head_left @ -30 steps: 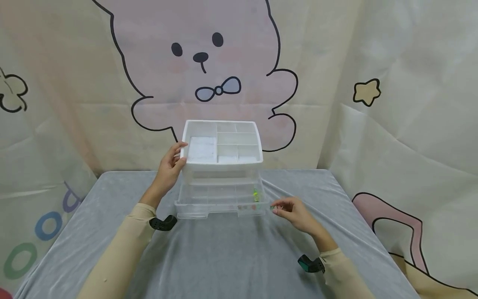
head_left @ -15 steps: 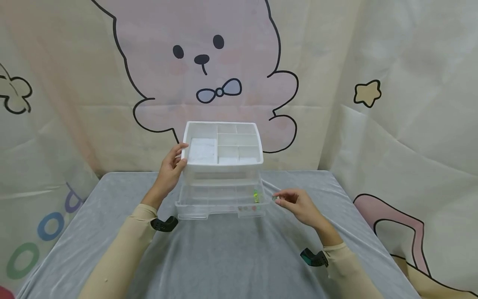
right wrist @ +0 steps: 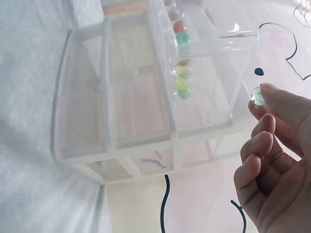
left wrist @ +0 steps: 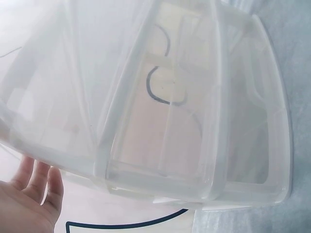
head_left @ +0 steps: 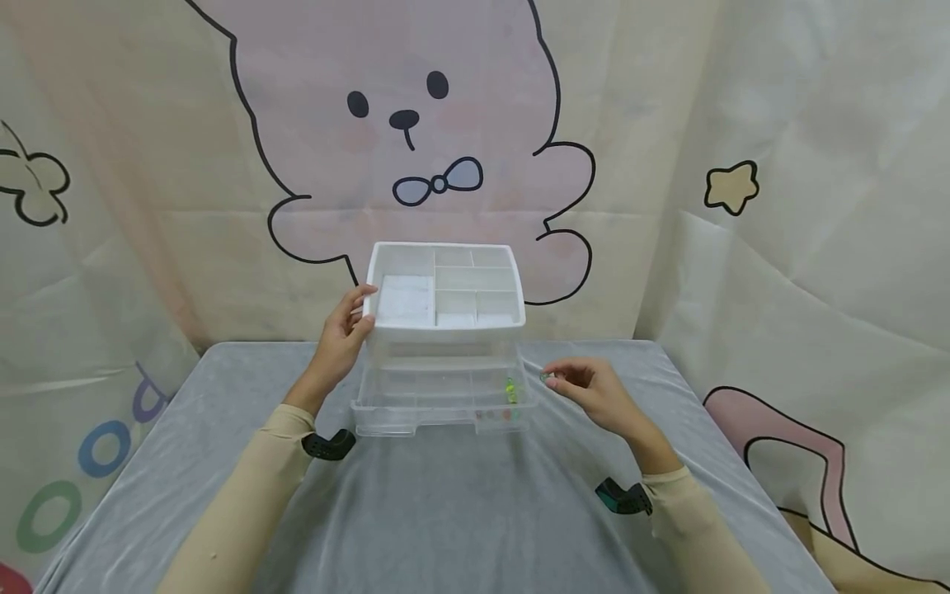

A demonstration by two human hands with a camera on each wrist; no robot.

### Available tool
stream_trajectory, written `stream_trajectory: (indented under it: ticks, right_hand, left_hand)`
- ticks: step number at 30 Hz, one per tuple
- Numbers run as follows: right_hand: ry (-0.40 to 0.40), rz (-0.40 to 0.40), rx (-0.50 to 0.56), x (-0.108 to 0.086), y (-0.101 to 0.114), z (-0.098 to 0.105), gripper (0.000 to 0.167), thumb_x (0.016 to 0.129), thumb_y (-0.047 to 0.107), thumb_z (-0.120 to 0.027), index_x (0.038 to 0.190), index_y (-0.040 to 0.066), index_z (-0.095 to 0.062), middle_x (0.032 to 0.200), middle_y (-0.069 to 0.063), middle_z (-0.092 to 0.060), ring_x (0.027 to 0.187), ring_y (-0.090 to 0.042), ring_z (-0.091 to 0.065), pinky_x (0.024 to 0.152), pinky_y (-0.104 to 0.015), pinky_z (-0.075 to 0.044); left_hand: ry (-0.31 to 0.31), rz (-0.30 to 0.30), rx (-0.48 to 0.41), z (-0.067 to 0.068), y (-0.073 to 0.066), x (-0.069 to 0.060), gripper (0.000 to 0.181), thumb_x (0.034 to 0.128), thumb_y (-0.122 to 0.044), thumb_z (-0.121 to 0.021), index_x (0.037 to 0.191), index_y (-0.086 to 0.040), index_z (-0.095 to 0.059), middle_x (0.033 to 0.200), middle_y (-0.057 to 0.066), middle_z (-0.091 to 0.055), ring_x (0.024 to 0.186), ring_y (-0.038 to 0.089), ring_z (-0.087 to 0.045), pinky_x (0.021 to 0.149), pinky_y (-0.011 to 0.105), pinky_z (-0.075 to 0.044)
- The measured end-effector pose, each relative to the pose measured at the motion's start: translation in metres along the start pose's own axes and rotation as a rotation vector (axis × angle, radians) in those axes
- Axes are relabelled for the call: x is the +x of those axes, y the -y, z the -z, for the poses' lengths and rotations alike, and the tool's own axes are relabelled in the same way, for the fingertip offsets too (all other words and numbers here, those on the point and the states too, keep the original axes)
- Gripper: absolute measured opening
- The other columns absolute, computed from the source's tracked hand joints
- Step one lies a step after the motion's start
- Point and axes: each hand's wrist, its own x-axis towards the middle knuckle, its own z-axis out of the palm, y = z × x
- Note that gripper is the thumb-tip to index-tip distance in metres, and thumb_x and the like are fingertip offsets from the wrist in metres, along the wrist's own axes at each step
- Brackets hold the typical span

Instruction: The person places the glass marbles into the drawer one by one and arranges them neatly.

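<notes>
A drawer box (head_left: 445, 345) of translucent plastic stands on the table, its white compartment tray (head_left: 406, 299) on top. My left hand (head_left: 336, 353) holds the tray's left edge, thumb at the front corner and fingertips along the side; in the left wrist view, fingers (left wrist: 55, 187) touch the box's side. One see-through drawer (head_left: 416, 403) is pulled out at the front. Several green, yellow and red marbles (right wrist: 182, 80) lie in it at its right end. Right of the box, my right hand (head_left: 597, 396) pinches a clear marble (right wrist: 258, 96) between thumb and forefinger, apart from the box.
A grey cloth (head_left: 460, 511) covers the table under the box. Behind it hangs a backdrop (head_left: 616, 272) with a cartoon bear, and printed curtains (head_left: 801, 272) close off both sides. Each wrist carries a dark strapped device (head_left: 623, 497).
My right hand has risen beside the box with the marble, from the height of the drawer front to above it. The left hand keeps its place on the tray's edge.
</notes>
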Motion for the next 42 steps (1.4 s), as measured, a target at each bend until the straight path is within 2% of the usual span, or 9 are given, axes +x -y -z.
stream_trajectory:
  ticks: [2, 5, 9, 13, 18, 24, 28, 37, 42]
  right_hand:
    - [-0.009, 0.001, -0.001, 0.002, 0.003, 0.0, 0.016, 0.096, -0.001, -0.064, 0.109, -0.006, -0.071, 0.078, 0.01, -0.064, 0.059, -0.005, -0.045, 0.054, -0.024, -0.042]
    - [-0.019, 0.004, -0.006, 0.005, 0.007, -0.001, 0.015, 0.095, -0.001, -0.065, 0.108, -0.004, -0.072, 0.075, 0.009, -0.062, 0.058, -0.002, -0.044, 0.053, -0.024, -0.041]
    - [-0.02, 0.033, -0.009, 0.01, 0.013, -0.002, 0.015, 0.095, -0.003, -0.065, 0.108, -0.006, -0.071, 0.071, 0.0, -0.057, 0.057, -0.003, -0.042, 0.052, -0.024, -0.039]
    - [-0.016, 0.04, -0.005, 0.015, 0.018, -0.003, 0.015, 0.094, -0.003, -0.066, 0.107, -0.006, -0.072, 0.069, 0.0, -0.053, 0.056, -0.003, -0.041, 0.051, -0.024, -0.037]
    - [-0.004, 0.011, 0.017, 0.021, 0.022, -0.005, 0.015, 0.094, 0.0, -0.067, 0.107, -0.005, -0.072, 0.071, 0.004, -0.051, 0.057, -0.002, -0.041, 0.051, -0.022, -0.037]
    - [0.029, 0.034, 0.048, 0.025, 0.019, -0.012, 0.014, 0.094, -0.002, -0.067, 0.106, -0.007, -0.072, 0.071, 0.003, -0.052, 0.056, -0.002, -0.04, 0.051, -0.023, -0.037]
    - [0.048, 0.056, 0.057, 0.026, 0.018, -0.016, 0.014, 0.094, -0.002, -0.066, 0.105, -0.01, -0.071, 0.071, 0.001, -0.053, 0.055, -0.003, -0.039, 0.05, -0.024, -0.037]
    - [0.075, 0.063, 0.05, 0.031, 0.023, -0.021, 0.013, 0.095, 0.001, -0.067, 0.105, -0.006, -0.072, 0.068, -0.009, -0.052, 0.055, -0.006, -0.038, 0.051, -0.024, -0.036]
    - [0.085, 0.04, 0.042, 0.033, 0.026, -0.023, 0.014, 0.095, 0.003, -0.067, 0.105, -0.005, -0.073, 0.068, -0.004, -0.053, 0.055, -0.006, -0.039, 0.052, -0.023, -0.036]
  left_hand:
    - [0.001, 0.003, 0.004, 0.0, 0.0, 0.0, 0.044, 0.1067, -0.013, -0.047, 0.15, -0.011, -0.04, 0.155, 0.022, -0.038, 0.111, 0.011, -0.055, 0.083, 0.019, -0.043]
    - [0.005, 0.01, 0.008, 0.0, 0.0, 0.0, 0.044, 0.1067, -0.012, -0.046, 0.15, -0.011, -0.04, 0.156, 0.023, -0.037, 0.116, 0.017, -0.054, 0.084, 0.018, -0.043]
    - [0.004, 0.016, 0.009, 0.0, -0.001, 0.0, 0.044, 0.1069, -0.012, -0.046, 0.15, -0.011, -0.04, 0.157, 0.023, -0.036, 0.122, 0.03, -0.052, 0.085, 0.017, -0.043]
    - [0.003, 0.013, 0.008, 0.0, -0.003, 0.0, 0.043, 0.1069, -0.012, -0.046, 0.15, -0.01, -0.039, 0.156, 0.023, -0.037, 0.125, 0.035, -0.051, 0.086, 0.017, -0.044]
    - [0.0, 0.01, 0.002, 0.0, -0.003, 0.0, 0.043, 0.107, -0.011, -0.046, 0.15, -0.01, -0.039, 0.155, 0.024, -0.038, 0.126, 0.037, -0.051, 0.085, 0.016, -0.044]
    - [0.007, 0.007, -0.005, 0.0, -0.003, -0.001, 0.043, 0.1072, -0.011, -0.045, 0.15, -0.009, -0.038, 0.156, 0.024, -0.038, 0.13, 0.041, -0.05, 0.086, 0.014, -0.044]
    - [0.014, 0.014, 0.0, 0.0, -0.003, 0.0, 0.043, 0.1072, -0.012, -0.044, 0.15, -0.01, -0.038, 0.157, 0.023, -0.037, 0.131, 0.041, -0.05, 0.086, 0.015, -0.045]
    - [0.019, 0.027, -0.004, -0.001, -0.003, 0.0, 0.044, 0.1072, -0.011, -0.044, 0.151, -0.011, -0.038, 0.156, 0.022, -0.037, 0.13, 0.039, -0.049, 0.085, 0.015, -0.045]
    - [0.012, 0.022, -0.009, -0.001, -0.003, 0.0, 0.043, 0.1073, -0.011, -0.044, 0.15, -0.01, -0.038, 0.156, 0.023, -0.036, 0.13, 0.039, -0.049, 0.085, 0.015, -0.045]
